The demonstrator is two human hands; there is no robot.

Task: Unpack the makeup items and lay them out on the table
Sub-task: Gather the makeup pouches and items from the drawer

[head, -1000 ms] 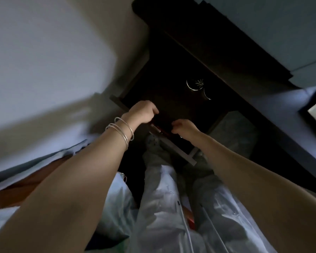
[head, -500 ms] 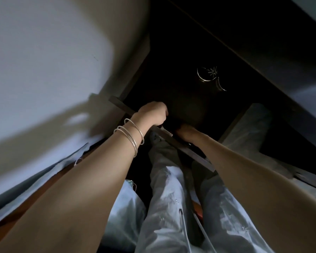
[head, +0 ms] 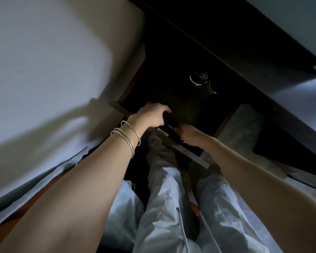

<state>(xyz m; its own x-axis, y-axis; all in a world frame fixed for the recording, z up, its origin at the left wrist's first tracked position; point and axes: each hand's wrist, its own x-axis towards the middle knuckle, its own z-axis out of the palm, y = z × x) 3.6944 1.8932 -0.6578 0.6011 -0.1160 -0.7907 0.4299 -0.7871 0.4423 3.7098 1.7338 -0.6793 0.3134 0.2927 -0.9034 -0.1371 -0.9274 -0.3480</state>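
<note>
Two bare hands reach into a dark open drawer [head: 181,106], which serves as the landmark here. Left hand [head: 150,115], above the drawer's front edge [head: 182,150], fingers bent and close together, reaching down over something dark inside; whether they grip it cannot be told in the shadow. Three thin silver bangles [head: 128,136] sit on the left wrist, just on the near side of the front edge. Right hand [head: 187,133] lies just past the same front edge, to the right of the left hand, fingers curled down into the drawer; what they touch or hold is hidden, so grip cannot be told. Between the two hands, inside the drawer near the front edge, a small reddish item [head: 171,126] shows faintly, too dim to identify; possibly one of the makeup items. Deeper in the drawer, toward its back right, thin bright curved glints [head: 202,81] catch light, object unclear. Below the drawer front: the person's legs in pale trousers [head: 171,207] and one light shoe [head: 154,140]. A pale wall [head: 44,61] stands left of the drawer.
</note>
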